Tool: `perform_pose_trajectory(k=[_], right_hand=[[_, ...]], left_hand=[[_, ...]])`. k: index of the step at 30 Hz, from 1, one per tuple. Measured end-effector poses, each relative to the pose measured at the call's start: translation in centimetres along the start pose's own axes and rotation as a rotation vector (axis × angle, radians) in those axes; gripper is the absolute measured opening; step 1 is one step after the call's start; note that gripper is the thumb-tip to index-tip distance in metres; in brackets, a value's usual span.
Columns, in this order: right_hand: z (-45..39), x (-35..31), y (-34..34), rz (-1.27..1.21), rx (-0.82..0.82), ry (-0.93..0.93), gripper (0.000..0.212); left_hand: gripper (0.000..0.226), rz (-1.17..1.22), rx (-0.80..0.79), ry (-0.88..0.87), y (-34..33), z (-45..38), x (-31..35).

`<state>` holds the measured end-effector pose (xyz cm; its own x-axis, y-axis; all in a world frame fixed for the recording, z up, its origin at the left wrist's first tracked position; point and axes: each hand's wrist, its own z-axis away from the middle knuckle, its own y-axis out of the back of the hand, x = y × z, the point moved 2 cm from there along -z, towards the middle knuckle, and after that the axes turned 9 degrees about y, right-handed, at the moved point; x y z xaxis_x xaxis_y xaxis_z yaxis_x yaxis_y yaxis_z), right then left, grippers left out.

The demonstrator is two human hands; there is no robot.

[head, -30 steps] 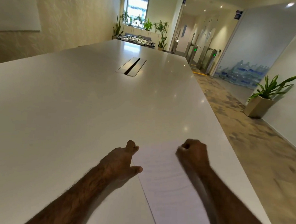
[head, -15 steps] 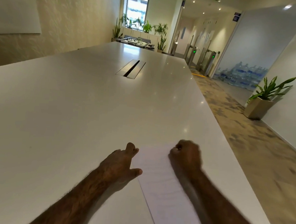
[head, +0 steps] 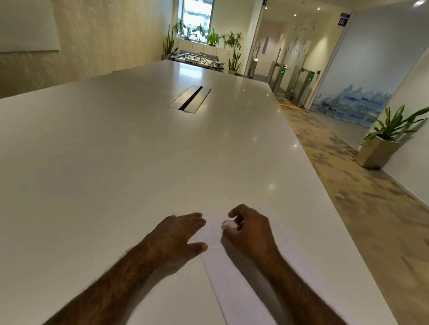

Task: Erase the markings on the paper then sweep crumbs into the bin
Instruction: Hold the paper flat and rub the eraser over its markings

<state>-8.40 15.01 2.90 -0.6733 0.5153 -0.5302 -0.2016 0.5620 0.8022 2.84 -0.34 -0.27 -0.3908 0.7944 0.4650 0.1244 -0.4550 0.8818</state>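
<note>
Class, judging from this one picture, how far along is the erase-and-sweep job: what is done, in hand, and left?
Done: nothing clearly; any markings are too faint to judge. In hand: the right hand grips a small white eraser on the paper, while the left hand rests at the sheet's edge. Left: sweeping crumbs; no bin is visible.
</note>
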Motion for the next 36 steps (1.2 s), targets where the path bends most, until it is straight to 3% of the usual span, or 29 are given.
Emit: perform_pose_trajectory(k=[5, 10, 13, 14, 18, 20, 23, 28, 33, 36], right_hand=[[1.1, -2.4, -1.9, -0.048, -0.235, 0.069, 0.008], [-0.6, -1.4, -1.4, 0.089, 0.003, -0.024, 0.013], [0.4, -3.0, -2.4, -0.024, -0.180, 0.013, 0.007], [0.3, -2.5, -1.9, -0.006, -0.171, 0.000, 0.007], [-2.0, 2.8, 2.7, 0.110, 0.109, -0.242, 0.010], [-1.4, 0.9, 1.4, 0.104, 0.092, -0.171, 0.008], [1.0, -3.0, -2.3, -0.043, -0.079, -0.037, 0.007], [-2.6, 4.4, 3.7, 0.133, 0.125, -0.350, 0.012], [-0.6, 0.1, -0.5, 0.025, 0.019, -0.110, 0.009], [-2.7, 4.4, 3.0, 0.088, 0.112, -0.293, 0.011]], left_hand=[[0.076, -0.003, -0.053, -0.027, -0.3, -0.2, -0.6], [0.080, 0.008, -0.049, -0.027, -0.5, -0.2, -0.8], [0.078, 0.012, -0.039, -0.044, -0.6, -0.3, -0.7], [0.078, 0.009, -0.039, -0.041, -0.6, -0.2, -0.6], [0.080, 0.031, -0.049, -0.032, -0.5, -0.3, -0.6], [0.081, 0.042, -0.050, -0.025, -0.6, -0.2, -0.8], [0.079, 0.013, -0.040, -0.040, -0.5, -0.2, -0.6], [0.078, 0.018, -0.044, -0.052, -0.3, 0.0, -0.4], [0.080, 0.018, -0.028, -0.059, -0.5, -0.2, -0.5], [0.080, 0.020, -0.041, -0.053, -0.6, -0.3, -0.7]])
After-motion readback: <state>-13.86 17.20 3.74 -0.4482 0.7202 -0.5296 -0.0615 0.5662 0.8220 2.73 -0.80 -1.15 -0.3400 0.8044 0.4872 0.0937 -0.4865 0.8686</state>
